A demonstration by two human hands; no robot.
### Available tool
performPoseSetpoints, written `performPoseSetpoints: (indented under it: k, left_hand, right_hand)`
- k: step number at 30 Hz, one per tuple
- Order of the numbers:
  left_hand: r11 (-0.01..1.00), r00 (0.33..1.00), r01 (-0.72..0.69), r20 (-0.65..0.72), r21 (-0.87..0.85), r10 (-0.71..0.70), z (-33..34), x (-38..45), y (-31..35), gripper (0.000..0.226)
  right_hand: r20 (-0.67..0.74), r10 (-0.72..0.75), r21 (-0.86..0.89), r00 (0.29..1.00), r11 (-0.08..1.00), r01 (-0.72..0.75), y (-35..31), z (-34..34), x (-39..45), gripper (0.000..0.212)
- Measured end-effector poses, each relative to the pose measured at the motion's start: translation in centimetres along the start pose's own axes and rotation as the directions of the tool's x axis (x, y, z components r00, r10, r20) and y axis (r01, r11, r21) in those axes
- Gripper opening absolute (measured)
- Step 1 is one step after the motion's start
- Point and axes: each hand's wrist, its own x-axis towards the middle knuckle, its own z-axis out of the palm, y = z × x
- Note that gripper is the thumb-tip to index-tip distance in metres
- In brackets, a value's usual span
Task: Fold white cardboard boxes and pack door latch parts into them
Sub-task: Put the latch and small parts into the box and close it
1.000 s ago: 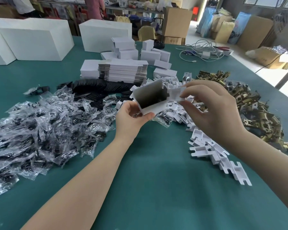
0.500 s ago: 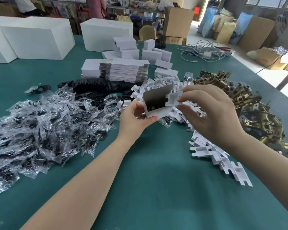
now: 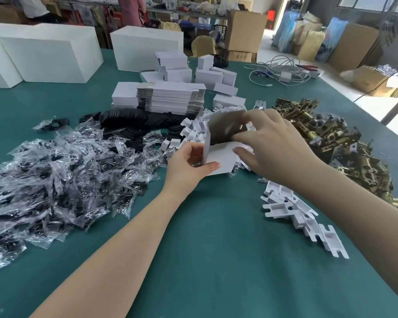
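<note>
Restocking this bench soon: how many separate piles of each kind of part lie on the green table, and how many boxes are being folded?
Clear-bagged parts heap: 1
Black parts pile: 1
Brass latch heap: 1
White plastic inserts spread: 1
Half-folded white box: 1
Total: 5

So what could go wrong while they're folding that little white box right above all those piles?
The half-folded box is thin card; the right hand pressing its flap could crease or tear it. The left hand pinches only one corner, so it might slip. It's held right over the white inserts and bagged parts, which could get knocked about.
</note>
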Motion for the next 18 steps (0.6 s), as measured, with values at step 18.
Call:
performPoseSetpoints:
  k: [18]
  left_hand:
    - [0.997, 0.982, -0.036, 0.186, 0.074, 0.022, 0.0, -0.6, 0.3, 0.045]
  right_hand:
    - [0.132, 0.548, 0.985, 0.826, 0.021, -0.172, -5.3, 10.7, -1.5, 0.033]
